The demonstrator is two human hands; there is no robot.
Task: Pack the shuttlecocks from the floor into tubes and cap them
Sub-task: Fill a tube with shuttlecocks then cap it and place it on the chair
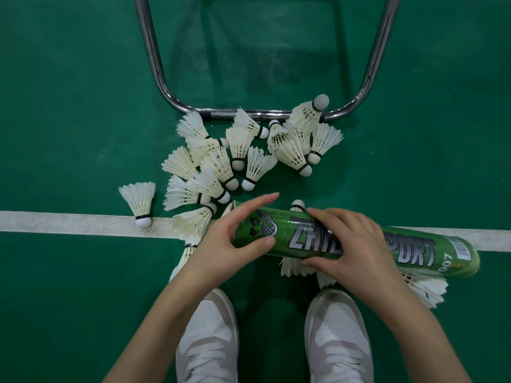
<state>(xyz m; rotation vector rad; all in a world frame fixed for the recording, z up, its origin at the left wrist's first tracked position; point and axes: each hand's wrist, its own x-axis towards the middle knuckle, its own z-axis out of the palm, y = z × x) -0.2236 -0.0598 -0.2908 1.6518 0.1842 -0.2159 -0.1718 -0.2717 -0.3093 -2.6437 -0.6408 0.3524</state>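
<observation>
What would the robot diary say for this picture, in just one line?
step: packing | left hand: at tube end | right hand: grips green tube mid-body | tube: horizontal, above white line | shuttlecocks: many loose on floor

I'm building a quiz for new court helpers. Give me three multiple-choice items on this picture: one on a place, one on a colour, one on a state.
1. Where does the lone shuttlecock at the left rest its cork?
A. on the white line
B. inside the tube
C. on a shoe

2. What colour is the tube?
A. red
B. green
C. black

3. How is the tube held?
A. standing alone on the floor
B. by one hand only
C. sideways, by both hands

Answers:
1 A, its cork sits on the white line.
2 B, the printed wall is green.
3 C, the left hand grips its left end and the right hand its middle.
</observation>
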